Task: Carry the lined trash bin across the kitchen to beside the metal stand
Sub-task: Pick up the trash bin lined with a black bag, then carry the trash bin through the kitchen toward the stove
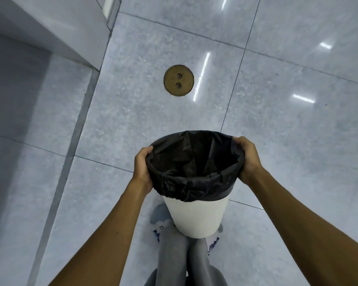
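Observation:
A white trash bin (196, 217) with a black liner (194, 168) folded over its rim hangs above the floor in front of my legs. My left hand (142, 168) grips the rim on its left side. On the right side of the rim, my right hand (248, 158) holds on with the fingers curled over the liner. The bin looks empty inside. No metal stand is in view.
Glossy grey floor tiles (277, 79) stretch ahead and to the right. A round brass floor drain cover (178, 80) lies ahead of the bin. A white cabinet or wall base (50, 32) runs along the upper left, with a darker strip at its foot.

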